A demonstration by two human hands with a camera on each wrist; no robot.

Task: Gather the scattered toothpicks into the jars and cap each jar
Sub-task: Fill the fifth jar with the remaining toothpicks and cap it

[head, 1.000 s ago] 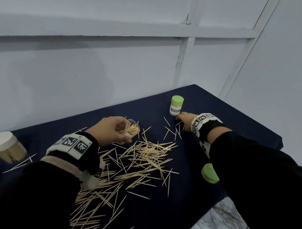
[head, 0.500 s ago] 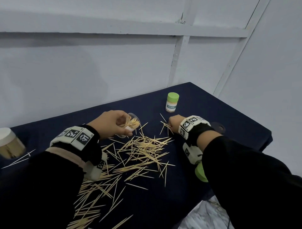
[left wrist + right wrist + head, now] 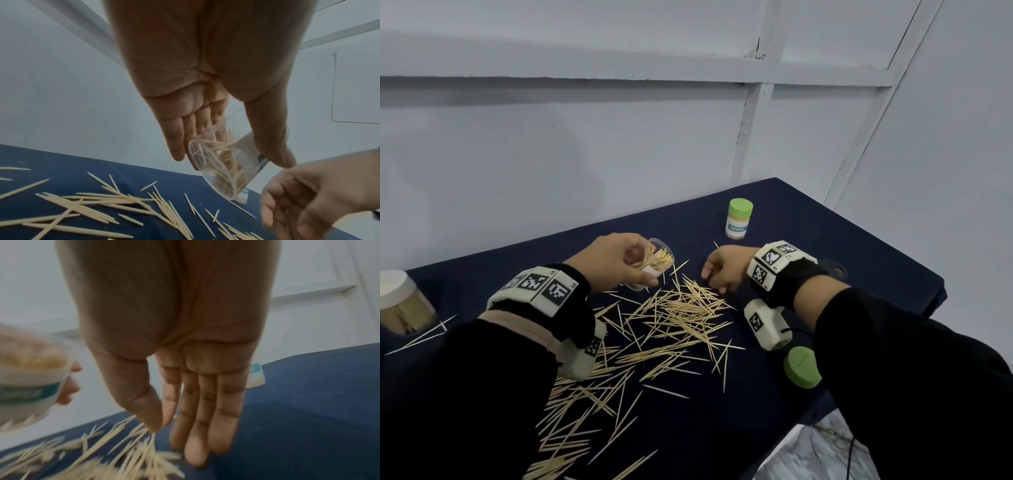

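Nearest, along the front edge of the dark blue desk (image 3: 784, 205), loose toothpicks (image 3: 678, 325) lie scattered in a wide, crisscrossed spread that runs from the lower left up to the middle of the cloth. At the right front edge a green cap (image 3: 802, 367) lies on its own, partly hidden by the black sleeve.

Farther in, the right hand (image 3: 726, 269) reaches down to the far right end of the spread. In the right wrist view its fingers (image 3: 205, 418) hang nearly straight and close together, the thumb tip next to the index finger just above the sticks; the blur hides whether any stick is pinched.

Beside it to the left, the left hand (image 3: 616, 262) holds a clear open jar (image 3: 654, 263) above the desk, tilted with its mouth toward the right hand. The thumb and fingers (image 3: 174, 138) are curled round its wall, and a bundle of toothpicks sits inside it.

Beyond both hands a capped jar (image 3: 738, 219) with a green lid stands upright, well apart from the pile. At the far left edge stands a larger jar with a white lid (image 3: 400, 301), with a few stray sticks beside it.
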